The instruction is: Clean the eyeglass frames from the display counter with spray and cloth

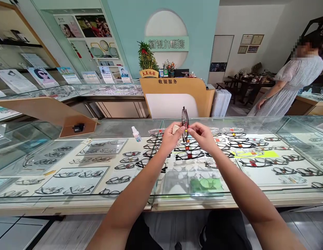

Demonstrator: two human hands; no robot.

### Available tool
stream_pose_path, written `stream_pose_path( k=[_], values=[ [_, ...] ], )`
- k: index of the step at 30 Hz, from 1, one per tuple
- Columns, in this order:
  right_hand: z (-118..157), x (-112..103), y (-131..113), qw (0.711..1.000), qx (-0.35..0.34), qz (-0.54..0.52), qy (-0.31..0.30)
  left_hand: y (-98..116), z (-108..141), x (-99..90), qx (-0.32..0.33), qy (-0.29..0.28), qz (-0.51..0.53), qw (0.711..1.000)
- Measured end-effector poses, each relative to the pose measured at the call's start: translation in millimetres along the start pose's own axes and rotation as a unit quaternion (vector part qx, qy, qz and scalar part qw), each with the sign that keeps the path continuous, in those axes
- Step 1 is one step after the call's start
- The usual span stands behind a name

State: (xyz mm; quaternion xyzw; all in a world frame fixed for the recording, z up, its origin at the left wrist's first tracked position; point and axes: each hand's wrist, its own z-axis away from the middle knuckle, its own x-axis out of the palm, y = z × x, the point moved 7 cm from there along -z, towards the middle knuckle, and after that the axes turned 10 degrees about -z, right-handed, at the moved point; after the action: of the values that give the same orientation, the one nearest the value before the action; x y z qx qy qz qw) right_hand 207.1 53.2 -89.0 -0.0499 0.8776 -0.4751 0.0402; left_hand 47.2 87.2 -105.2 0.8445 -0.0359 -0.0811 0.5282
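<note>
A pair of dark-framed glasses [185, 119] is held on edge above the glass display counter [119, 130], between my two hands. My left hand [172, 136] is closed on the frame and also has a light cloth [175, 130] bunched in it. On the other side, my right hand [202, 136] pinches the frame between thumb and fingers. Rows of glasses [189, 154] lie beneath and around my hands in the case. A small white spray bottle [136, 134] stands on the glass top to the left of my hands.
A slanted wooden board [47, 107] stands on the counter at the left. Beyond the counter is a wooden cashier desk [174, 86] with plants. A person [294, 76] in a light dress stands at the right.
</note>
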Motion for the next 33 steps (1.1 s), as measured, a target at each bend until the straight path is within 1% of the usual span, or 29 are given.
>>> stream_pose_path(
  k=[4, 6, 8, 9, 11, 14, 15, 16, 18, 20, 23, 25, 27, 30, 33],
  values=[
    [-1.4, -2.9, -0.2, 1.000, 0.001, -0.010, 0.001, 6.4, -1.8, -1.5, 0.035, -0.022, -0.049, 0.998],
    [-2.6, -5.5, 0.5, 1.000, 0.005, -0.005, -0.001, 6.1, -3.4, -3.6, 0.037, -0.021, -0.060, 0.997],
    [-3.7, -13.0, -0.5, 1.000, 0.000, 0.015, 0.019, 3.0, -5.1, -6.0, 0.034, -0.015, -0.063, 0.997],
    [-4.0, -19.5, -2.4, 0.998, -0.009, 0.034, 0.044, 0.9, -5.9, -6.9, 0.032, -0.012, -0.062, 0.997],
    [-3.0, -36.2, -9.8, 0.987, -0.039, 0.101, 0.120, -3.7, -6.7, -7.6, 0.031, -0.011, -0.062, 0.998],
    [2.5, -58.2, -23.7, 0.946, -0.081, 0.209, 0.235, -9.1, -6.3, -4.7, 0.032, -0.027, -0.086, 0.995],
    [4.2, -62.0, -26.9, 0.935, -0.093, 0.226, 0.258, -10.1, -5.7, -3.0, 0.032, -0.035, -0.097, 0.994],
    [5.2, -63.6, -28.8, 0.929, -0.106, 0.232, 0.268, -10.4, -5.1, -1.2, 0.033, -0.042, -0.106, 0.993],
    [5.5, -60.2, -29.1, 0.927, -0.131, 0.240, 0.258, -9.9, -3.8, 1.3, 0.033, -0.049, -0.112, 0.992],
    [4.2, -50.5, -25.8, 0.925, -0.151, 0.270, 0.221, -8.6, -3.0, 2.2, 0.027, -0.051, -0.108, 0.992],
    [2.9, -35.1, -20.2, 0.908, -0.182, 0.336, 0.173, -6.3, -2.4, 1.6, 0.019, -0.050, -0.111, 0.992],
    [2.7, -29.4, -17.7, 0.897, -0.195, 0.363, 0.159, -4.3, -2.1, 0.8, 0.022, -0.048, -0.118, 0.992],
    [2.5, -28.0, -16.0, 0.892, -0.188, 0.378, 0.161, -2.8, -1.5, 0.8, 0.025, -0.046, -0.122, 0.991],
    [2.9, -27.2, -15.2, 0.893, -0.168, 0.386, 0.160, -2.2, -0.4, 2.4, 0.022, -0.048, -0.115, 0.992],
    [3.4, -25.6, -15.9, 0.891, -0.165, 0.395, 0.154, -0.5, 0.3, 1.8, 0.028, -0.038, -0.111, 0.993]
  ],
)
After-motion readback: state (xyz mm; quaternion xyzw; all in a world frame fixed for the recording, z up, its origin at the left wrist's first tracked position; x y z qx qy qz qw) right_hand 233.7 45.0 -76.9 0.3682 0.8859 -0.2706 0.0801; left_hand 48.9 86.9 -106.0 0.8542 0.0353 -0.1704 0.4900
